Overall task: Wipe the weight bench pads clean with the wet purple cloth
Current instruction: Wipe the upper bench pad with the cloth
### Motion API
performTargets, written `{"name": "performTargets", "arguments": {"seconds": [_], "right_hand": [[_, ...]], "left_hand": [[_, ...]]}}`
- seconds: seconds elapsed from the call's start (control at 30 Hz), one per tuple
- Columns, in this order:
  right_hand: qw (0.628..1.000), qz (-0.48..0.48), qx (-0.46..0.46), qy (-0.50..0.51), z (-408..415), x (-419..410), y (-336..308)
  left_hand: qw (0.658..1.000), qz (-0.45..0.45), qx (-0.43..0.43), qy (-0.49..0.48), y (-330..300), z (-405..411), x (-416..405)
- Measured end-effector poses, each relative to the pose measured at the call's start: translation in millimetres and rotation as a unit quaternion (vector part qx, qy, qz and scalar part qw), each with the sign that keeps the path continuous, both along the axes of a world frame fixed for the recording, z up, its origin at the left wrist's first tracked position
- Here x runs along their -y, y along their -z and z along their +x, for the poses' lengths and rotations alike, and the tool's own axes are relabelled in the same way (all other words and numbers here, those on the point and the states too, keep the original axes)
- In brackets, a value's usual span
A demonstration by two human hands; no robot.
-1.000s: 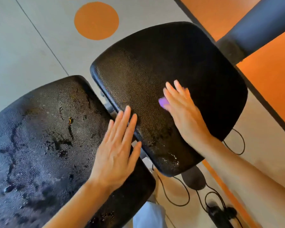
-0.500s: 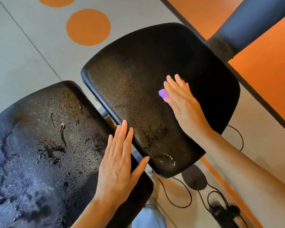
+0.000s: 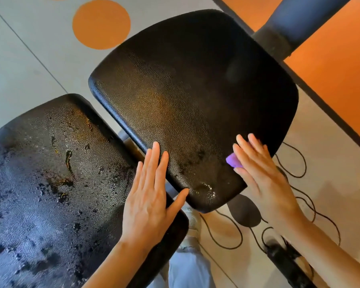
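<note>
Two black textured bench pads fill the view. The seat pad lies upper centre, with water beads near its near corner. The long back pad at lower left is wet and streaked. My right hand presses flat on the purple cloth at the seat pad's near right edge; only a small corner of cloth shows by the fingers. My left hand lies flat with fingers spread, bridging the gap between the two pads and holding nothing.
Black cables loop on the floor under the seat pad's right side. A dark padded roller crosses the upper right over an orange floor area. An orange circle marks the grey floor. My trouser leg and shoe are below.
My right hand has slid the cloth from the middle of the seat pad toward me, to its near right edge. My left hand has shifted forward onto the seat pad's edge.
</note>
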State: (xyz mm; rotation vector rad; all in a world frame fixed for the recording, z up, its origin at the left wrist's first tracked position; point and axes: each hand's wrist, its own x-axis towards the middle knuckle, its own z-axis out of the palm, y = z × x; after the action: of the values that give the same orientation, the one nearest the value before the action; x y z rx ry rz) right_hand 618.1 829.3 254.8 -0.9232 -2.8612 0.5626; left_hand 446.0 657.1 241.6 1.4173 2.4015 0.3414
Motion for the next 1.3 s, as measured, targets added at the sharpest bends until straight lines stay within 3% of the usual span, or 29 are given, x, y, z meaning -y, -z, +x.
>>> {"name": "performTargets", "arguments": {"seconds": [0.2, 0.4, 0.57, 0.73, 0.8, 0.93, 1.07, 1.23, 1.3], "right_hand": [[0.999, 0.010, -0.013, 0.034, -94.6, -74.0, 15.4], [1.000, -0.013, 0.001, -0.003, 10.6, -12.3, 2.3], [0.995, 0.009, -0.018, 0.099, -61.0, -79.9, 16.7], [0.996, -0.031, -0.022, 0.086, 6.7, 7.5, 3.4], [0.996, -0.024, -0.032, 0.080, -6.5, -22.1, 7.4], [0.984, -0.028, -0.021, 0.176, -46.9, -65.0, 9.9], [0.994, -0.038, -0.025, 0.096, 9.5, 37.2, 1.2], [0.996, 0.006, -0.004, 0.094, -79.4, -30.4, 6.1], [0.997, 0.035, 0.003, 0.072, -79.3, -22.0, 9.2]], "left_hand": [[1.000, 0.002, 0.007, -0.002, -0.4, 0.8, -0.4], [1.000, 0.003, 0.003, -0.005, -0.2, 0.0, -0.3], [1.000, 0.005, -0.002, -0.001, 1.4, 0.9, -0.7], [1.000, 0.006, 0.003, -0.003, -0.9, 0.0, 0.1], [1.000, 0.003, -0.002, -0.001, -0.1, -0.1, -0.9], [1.000, 0.003, -0.018, 0.001, 3.0, 0.7, 0.5], [1.000, 0.012, -0.017, 0.000, 2.7, 1.5, 1.5], [0.999, 0.026, -0.029, 0.002, 5.9, 2.1, 2.7], [0.999, 0.034, -0.030, 0.000, 7.0, 1.9, 2.6]]}}
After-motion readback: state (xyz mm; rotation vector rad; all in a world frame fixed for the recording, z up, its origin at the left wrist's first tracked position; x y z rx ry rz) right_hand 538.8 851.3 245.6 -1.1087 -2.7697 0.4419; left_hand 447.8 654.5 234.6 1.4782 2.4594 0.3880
